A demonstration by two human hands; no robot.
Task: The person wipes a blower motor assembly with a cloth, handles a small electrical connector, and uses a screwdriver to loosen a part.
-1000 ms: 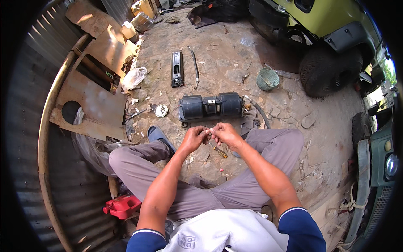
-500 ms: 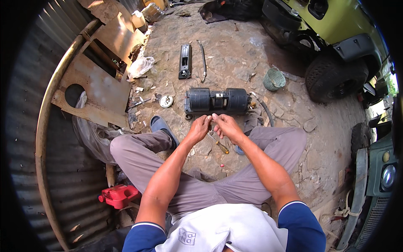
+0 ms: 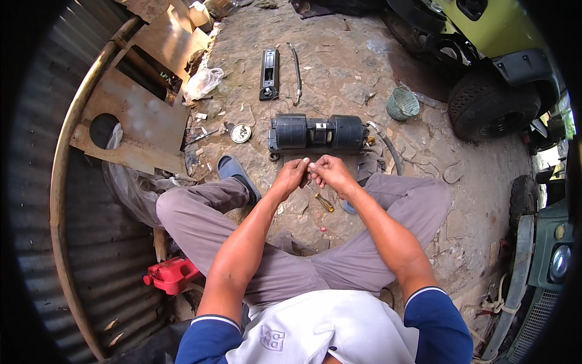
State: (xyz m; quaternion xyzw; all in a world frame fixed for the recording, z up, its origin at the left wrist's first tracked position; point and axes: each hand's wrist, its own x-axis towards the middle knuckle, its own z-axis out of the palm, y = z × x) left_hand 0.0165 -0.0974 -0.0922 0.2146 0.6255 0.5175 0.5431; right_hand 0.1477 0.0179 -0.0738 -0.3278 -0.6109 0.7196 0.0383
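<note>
My left hand (image 3: 292, 176) and my right hand (image 3: 333, 174) meet in front of me with fingertips pinched close together. Whatever sits between the fingers is too small to make out. Just beyond them lies a black blower unit (image 3: 317, 133) with two rounded drums and a middle gap. Below my right hand, a screwdriver (image 3: 325, 204) with a yellow and dark handle rests on the ground. Farther off are a long black control panel (image 3: 268, 74) and a black hose (image 3: 296, 73). A round tin of small parts (image 3: 240, 133) stands left of the blower.
A green basket (image 3: 402, 104) stands at the right, near a vehicle's tyre (image 3: 492, 103). Rusty sheet panels (image 3: 142, 121) lean along the corrugated wall at left. A red jerrycan (image 3: 173, 275) sits by my left knee. A second hose (image 3: 388, 147) curves beside the blower's right end.
The view has tilted slightly, so the blower and far items sit a little higher. My hands stay together, with the fingers shifted slightly and the right hand more curled.
</note>
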